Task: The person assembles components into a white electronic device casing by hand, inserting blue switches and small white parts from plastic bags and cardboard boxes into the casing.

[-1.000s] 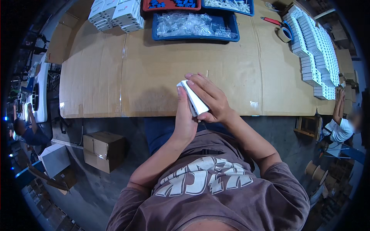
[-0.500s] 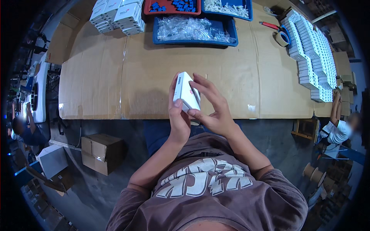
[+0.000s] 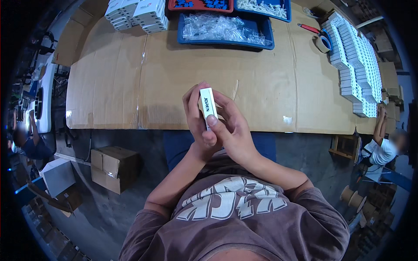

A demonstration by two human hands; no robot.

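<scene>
A small white cardboard box (image 3: 208,103) is held between both hands, near the front edge of the cardboard-covered table (image 3: 174,117). Its narrow printed side faces up. My left hand (image 3: 194,115) wraps the box from the left, fingers along its far end. From the right, my right hand (image 3: 233,126) closes round it, with the thumb pressed on the narrow side close to the near end. The box's broad faces are mostly hidden by my fingers.
Beyond the hands stand a blue tray (image 3: 226,43) of clear plastic bags, a red tray (image 3: 200,9) of blue parts and another blue tray (image 3: 289,13) of white pieces. White boxes are stacked left (image 3: 150,19) and right (image 3: 355,65). A tape roll (image 3: 322,44) lies near red-handled pliers (image 3: 309,28).
The white box has turned so its narrow side faces up instead of its broad printed face. My right fingers, spread apart before, have closed round it.
</scene>
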